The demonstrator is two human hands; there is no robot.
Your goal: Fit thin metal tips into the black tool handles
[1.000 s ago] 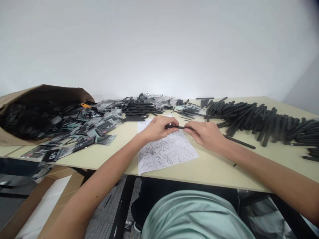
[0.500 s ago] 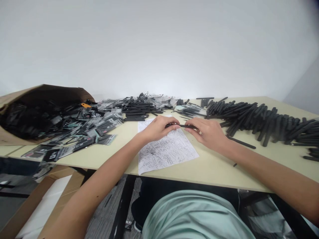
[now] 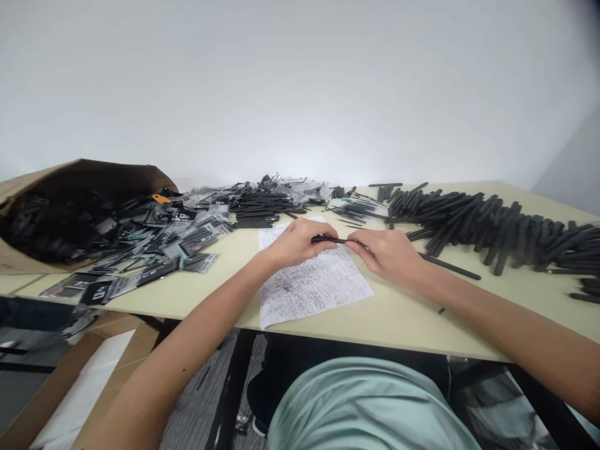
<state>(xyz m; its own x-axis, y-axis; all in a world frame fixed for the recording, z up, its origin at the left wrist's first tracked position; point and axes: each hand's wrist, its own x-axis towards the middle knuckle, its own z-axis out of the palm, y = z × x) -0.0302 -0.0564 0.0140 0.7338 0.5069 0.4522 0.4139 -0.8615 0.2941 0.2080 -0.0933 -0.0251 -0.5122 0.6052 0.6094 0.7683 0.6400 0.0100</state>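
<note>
A slim black pen (image 3: 334,240) lies level between my hands, above a sheet of paper (image 3: 314,287) covered in dark scribbles. My left hand (image 3: 300,242) is closed on the pen's left part. On its right end, the fingers of my right hand (image 3: 382,250) are closed, hiding that end. Right of my right hand, a single black pen-like stick (image 3: 450,266) lies on the table. Behind the paper are thin refill-like sticks (image 3: 359,206) and a stack of black sticks (image 3: 257,209).
A large pile of thick black sticks (image 3: 469,222) spreads along the right. Clear printed packets (image 3: 187,234) spill from a tipped cardboard box (image 3: 84,165) on the left of the table (image 3: 375,325). An open carton (image 3: 60,381) stands below the left edge.
My right hand has shifted slightly left, closer to my left hand, and its fingers are more tucked. Less of the pen shows between the hands.
</note>
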